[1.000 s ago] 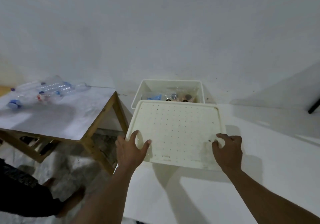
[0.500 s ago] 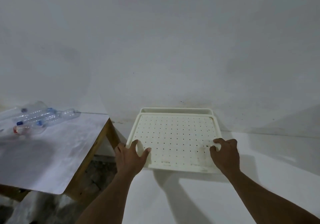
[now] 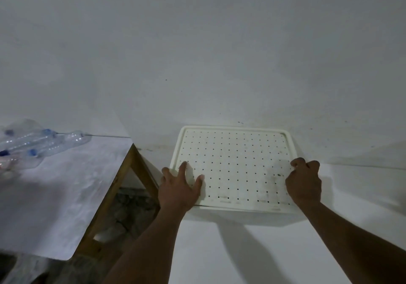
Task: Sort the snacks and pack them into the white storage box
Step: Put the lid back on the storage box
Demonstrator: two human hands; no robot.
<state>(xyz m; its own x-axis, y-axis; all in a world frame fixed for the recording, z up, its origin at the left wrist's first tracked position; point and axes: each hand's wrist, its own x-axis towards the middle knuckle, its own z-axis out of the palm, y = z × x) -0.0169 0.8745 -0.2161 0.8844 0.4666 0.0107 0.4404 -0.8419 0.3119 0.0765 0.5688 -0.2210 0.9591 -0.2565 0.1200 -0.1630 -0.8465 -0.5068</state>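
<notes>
A cream lid, dotted all over with rows of small holes, lies flat on the white storage box, covering its whole top, so only a strip of the box's front wall shows under the lid's near edge and nothing inside can be seen. The box stands on a white desk against a plain pale wall, at about 5 o'clock from the middle of the view. The left hand rests at the lid's 8 o'clock corner with its fingers spread: the forefinger and thumb lie flat on the perforated top, while another finger reaches over the lid's left rim. The right hand is at the lid's 4 o'clock side, its fingers curled over the right rim and gripping it, knuckles up. Out at 9 o'clock stands a second desk with wooden legs, apart from the white one, with a patch of rough stone floor showing in the gap between them. A cluster of clear plastic bottles with blue caps lies on its side at that desk's far edge.
</notes>
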